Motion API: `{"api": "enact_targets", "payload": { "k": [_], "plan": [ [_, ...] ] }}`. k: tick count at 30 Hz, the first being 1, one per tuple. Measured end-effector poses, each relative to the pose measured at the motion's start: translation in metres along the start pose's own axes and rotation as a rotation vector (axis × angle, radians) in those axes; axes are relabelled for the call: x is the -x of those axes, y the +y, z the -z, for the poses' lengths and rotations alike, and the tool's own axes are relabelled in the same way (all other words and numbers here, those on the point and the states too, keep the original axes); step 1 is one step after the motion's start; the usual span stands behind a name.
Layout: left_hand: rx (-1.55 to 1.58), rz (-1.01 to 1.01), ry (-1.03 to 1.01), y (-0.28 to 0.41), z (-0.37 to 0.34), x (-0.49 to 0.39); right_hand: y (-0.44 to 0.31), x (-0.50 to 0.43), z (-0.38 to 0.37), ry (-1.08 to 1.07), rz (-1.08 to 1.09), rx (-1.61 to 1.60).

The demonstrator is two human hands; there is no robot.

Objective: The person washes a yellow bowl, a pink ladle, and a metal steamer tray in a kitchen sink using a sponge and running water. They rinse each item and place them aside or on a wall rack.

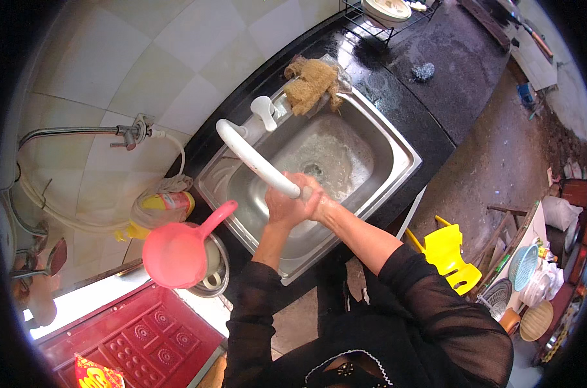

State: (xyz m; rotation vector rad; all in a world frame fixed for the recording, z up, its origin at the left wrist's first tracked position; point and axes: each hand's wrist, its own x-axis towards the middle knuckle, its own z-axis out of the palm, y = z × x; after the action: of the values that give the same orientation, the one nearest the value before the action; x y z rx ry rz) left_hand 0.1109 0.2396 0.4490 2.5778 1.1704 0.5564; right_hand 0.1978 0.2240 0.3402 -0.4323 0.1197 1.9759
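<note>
My left hand [283, 206] and my right hand [317, 194] are pressed together, directly beneath the end of a white curved faucet spout [259, 160]. Both are over a stainless steel sink [371, 184], and the skin looks wet. The fingers overlap, so whether anything lies between the palms is hidden. Shallow water covers the sink floor around the drain [314, 169]. Behind the spout stands a white faucet handle [263, 109]. A tan mesh scrubbing cloth [310, 85] is draped on the sink's back corner.
To the left, a pink plastic dipper [174, 254] rests over a metal bowl [220, 271]. Beside it stands a yellow bottle [169, 203]. A steel wool scrubber [423, 72] lies on the black countertop [410, 106]. A yellow plastic chair [446, 252] stands at right, near a red door [152, 334] opposite.
</note>
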Motion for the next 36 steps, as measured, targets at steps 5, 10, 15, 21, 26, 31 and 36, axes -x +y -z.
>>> {"api": "enact_targets", "payload": {
  "k": [5, 10, 15, 21, 26, 31, 36],
  "plan": [
    [0.263, 0.323, 0.196, -0.002, -0.02, 0.008, -0.008, 0.04, -0.069, 0.216, 0.431, 1.427],
    [0.624, 0.643, 0.226, -0.005, -0.035, 0.009, 0.006, 0.006, -0.003, 0.34, 0.709, 1.574],
    [1.673, 1.245, 0.299, -0.059, -0.062, 0.034, -0.033, 0.049, -0.043, 0.119, 0.542, 1.865],
    [1.234, 0.964, 0.059, -0.074, -0.047, 0.062, -0.078, 0.06, -0.047, 0.351, 0.56, 1.993],
    [0.587, 0.44, 0.009, -0.047, -0.038, 0.052, -0.044, 0.05, -0.04, 0.13, 0.55, 1.649],
    [1.465, 0.555, 0.016, -0.006, -0.036, 0.03, -0.033, 0.07, -0.08, 0.16, 0.486, 1.14],
    [1.204, 0.58, 0.01, -0.024, -0.1, 0.05, -0.064, 0.084, -0.088, 0.168, 0.513, 1.034]
  ]
}}
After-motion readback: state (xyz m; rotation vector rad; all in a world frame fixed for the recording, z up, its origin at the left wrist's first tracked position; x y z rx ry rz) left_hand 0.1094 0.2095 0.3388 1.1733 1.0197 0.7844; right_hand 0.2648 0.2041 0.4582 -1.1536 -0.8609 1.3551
